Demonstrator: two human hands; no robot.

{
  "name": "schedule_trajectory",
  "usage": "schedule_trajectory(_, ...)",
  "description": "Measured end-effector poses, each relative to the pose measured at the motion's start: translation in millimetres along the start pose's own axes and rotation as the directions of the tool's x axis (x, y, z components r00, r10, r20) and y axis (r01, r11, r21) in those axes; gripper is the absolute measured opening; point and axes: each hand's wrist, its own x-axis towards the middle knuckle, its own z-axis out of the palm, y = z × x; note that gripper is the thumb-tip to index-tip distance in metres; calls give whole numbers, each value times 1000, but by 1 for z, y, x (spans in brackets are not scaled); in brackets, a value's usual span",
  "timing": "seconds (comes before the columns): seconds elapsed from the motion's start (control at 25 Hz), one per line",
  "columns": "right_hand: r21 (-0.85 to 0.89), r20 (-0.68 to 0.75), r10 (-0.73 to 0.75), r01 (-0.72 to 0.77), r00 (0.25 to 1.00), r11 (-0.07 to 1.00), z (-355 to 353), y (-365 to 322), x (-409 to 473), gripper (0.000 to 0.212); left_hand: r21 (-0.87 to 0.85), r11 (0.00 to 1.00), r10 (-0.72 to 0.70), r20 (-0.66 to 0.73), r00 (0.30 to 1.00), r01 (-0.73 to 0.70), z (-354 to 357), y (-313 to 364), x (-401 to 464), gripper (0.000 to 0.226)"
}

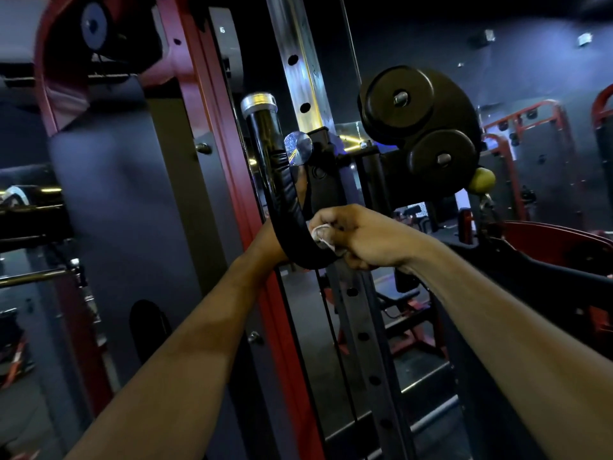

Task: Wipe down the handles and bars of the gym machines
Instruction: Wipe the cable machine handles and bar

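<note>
Right between the two hands hangs a black curved handle (288, 207), its padded strap bending from a glossy black grip with a silver end cap (258, 101) above the hands down to a loop at wrist level. The right hand (356, 235) is curled into a fist against the inner side of that loop and pinches a small white cloth (321, 234) between its fingers, the cloth pressed onto the strap. The left hand (267, 242) reaches in from the other side of the loop, and most of it is hidden behind the strap, so whether its fingers close round the handle cannot be told; only the wrist and the heel of the hand show, touching the strap's outer edge. Just behind the left hand runs a red upright of the machine frame (232, 154), and behind the handle stands a chrome post with a row of holes (300, 61). Above and to the right of the right hand sit two black pulley wheels (421, 127) on a dark carriage, with a small yellowish ball stop (482, 180) just beside the lower one. Farther right of the right hand, well apart, other red gym machines (530, 127) stand in a dim room.
</note>
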Motion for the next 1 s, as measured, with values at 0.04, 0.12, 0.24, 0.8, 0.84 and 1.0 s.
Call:
schedule_trajectory(0.04, 42, -2, -21, 21, 1000, 999, 3, 0, -1, 25, 75, 993, 92, 21, 996, -93, -3, 0, 1, 21)
schedule_trajectory(0.12, 2, -50, -86, 86, 995, 996, 2, 5, 0, 23, 101, 958, 268, 27, 963, -269, -5, -10, 6, 16)
schedule_trajectory(0.24, -212, -162, -114, 78, 980, 974, -4, 17, 1, 22, 180, 950, 243, 78, 967, -253, -19, -6, -3, 60)
schedule_trajectory(0.8, 266, -621, -72, 296, 780, 917, 4, -77, 9, 18, 78, 996, 40, -106, 994, -32, -96, 15, -33, 73)
schedule_trajectory(0.84, 293, -660, -62, 333, 749, 896, -2, -88, 18, 17, 47, 998, 50, -123, 991, -45, -102, 13, -34, 81)
schedule_trajectory(1.0, 178, -710, -114, 334, 695, 925, 15, -109, 41, 23, -127, 991, -73, -269, 960, 40, -122, 22, -45, 79)
